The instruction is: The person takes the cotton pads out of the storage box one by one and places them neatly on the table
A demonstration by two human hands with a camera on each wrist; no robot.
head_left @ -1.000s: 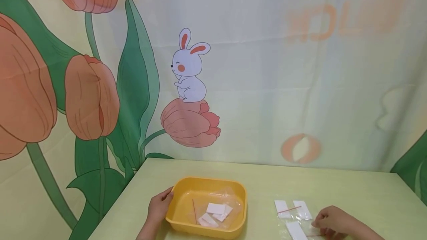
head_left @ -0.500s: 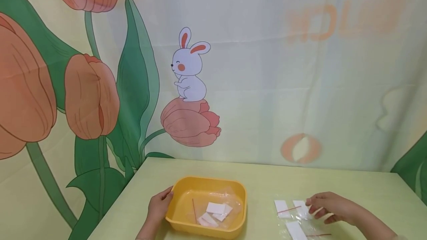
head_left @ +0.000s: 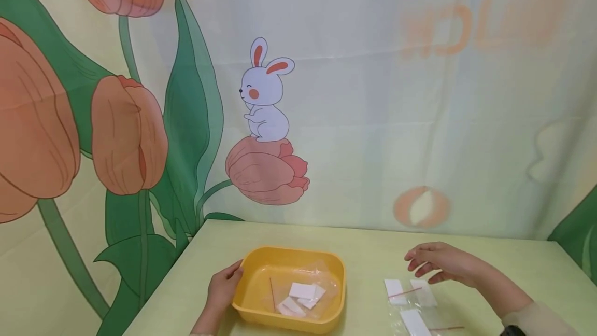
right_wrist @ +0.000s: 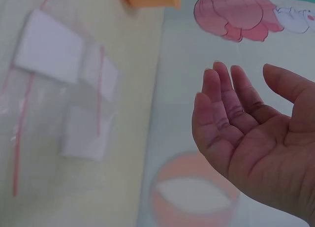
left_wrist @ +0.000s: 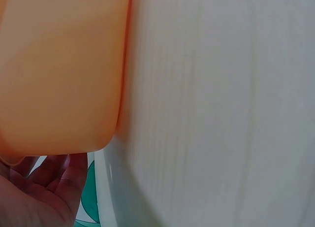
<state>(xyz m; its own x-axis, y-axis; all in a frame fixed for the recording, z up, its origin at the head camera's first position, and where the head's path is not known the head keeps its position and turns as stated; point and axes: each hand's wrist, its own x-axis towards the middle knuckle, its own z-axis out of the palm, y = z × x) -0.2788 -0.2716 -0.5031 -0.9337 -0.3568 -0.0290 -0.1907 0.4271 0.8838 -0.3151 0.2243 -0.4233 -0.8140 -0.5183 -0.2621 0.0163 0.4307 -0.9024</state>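
Note:
A yellow plastic basin [head_left: 254, 274] stands on the table, and my left hand [head_left: 222, 290] grips its left rim. Inside it lie clear zip bags with several white rectangular pieces [head_left: 302, 291] and a red seal strip showing. To the right, more clear zip bags [head_left: 404, 294] with red seal strips lie flat, each white piece [head_left: 415, 322] inside showing through. My right hand [head_left: 450, 264] hovers above and behind these bags, holding nothing. In the right wrist view its palm and loosely bent fingers [right_wrist: 242, 84] show with nothing in them.
The pale green table [head_left: 364, 253] ends at the back against a printed cloth [head_left: 350, 159] with tulips and a rabbit. A dark band [head_left: 512, 331] is on the right wrist, by a light sleeve.
My right hand has lifted off the bags on the right and moved up and back, its fingers loosening. The left hand and the basin have stayed in place.

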